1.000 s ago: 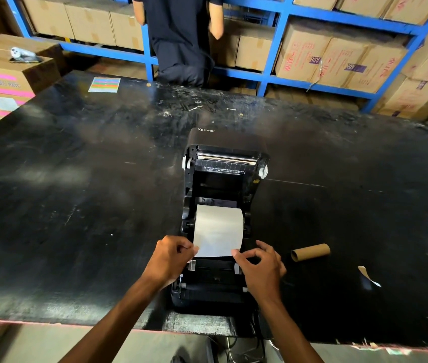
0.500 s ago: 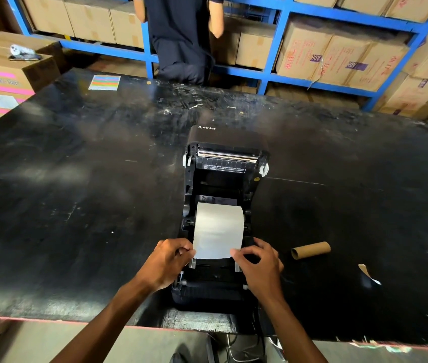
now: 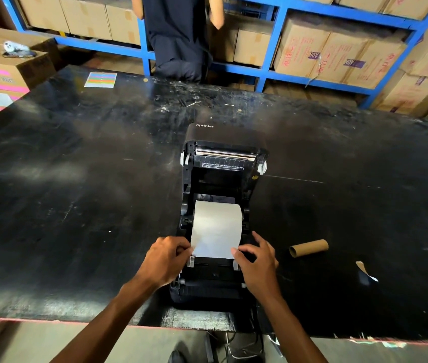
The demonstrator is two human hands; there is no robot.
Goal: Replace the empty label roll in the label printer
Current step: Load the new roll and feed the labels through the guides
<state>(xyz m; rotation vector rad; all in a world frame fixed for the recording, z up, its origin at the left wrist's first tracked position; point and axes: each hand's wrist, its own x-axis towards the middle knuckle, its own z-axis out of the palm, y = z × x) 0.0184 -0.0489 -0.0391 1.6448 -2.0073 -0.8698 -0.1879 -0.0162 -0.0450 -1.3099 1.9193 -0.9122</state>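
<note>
1. A black plastic label printer [image 3: 220,218] marked "Xprinter" stands near the front edge of a scuffed black worktable [image 3: 76,205], its lid swung up and back so the roll bay lies open.
2. A white paper label roll [image 3: 218,218] sits in that bay between the two side holders, its long axis running left to right across the printer.
3. The loose white strip from the roll points towards the person, lying flat over the front of the bay and ending at the two small pale guide tabs.
4. The left hand [image 3: 167,260] is at the strip's near left corner, fingers curled, with thumb and forefinger closed on the paper's edge.
5. The right hand [image 3: 257,260] is at the near right corner, thumb and forefinger tips pinching that edge while the other fingers fan out loosely above the printer's right side.
6. Both hands thus lie just in front of the roll, one at each side of the strip's end, with the roll itself untouched beyond them.
7. A bare brown cardboard core tube [image 3: 309,248] lies on the table to the right of the printer, apart from the right hand, its long axis roughly left to right with the right end tilted slightly away.
8. A small torn scrap of paper [image 3: 364,269] lies farther right and nearer the person.
</note>
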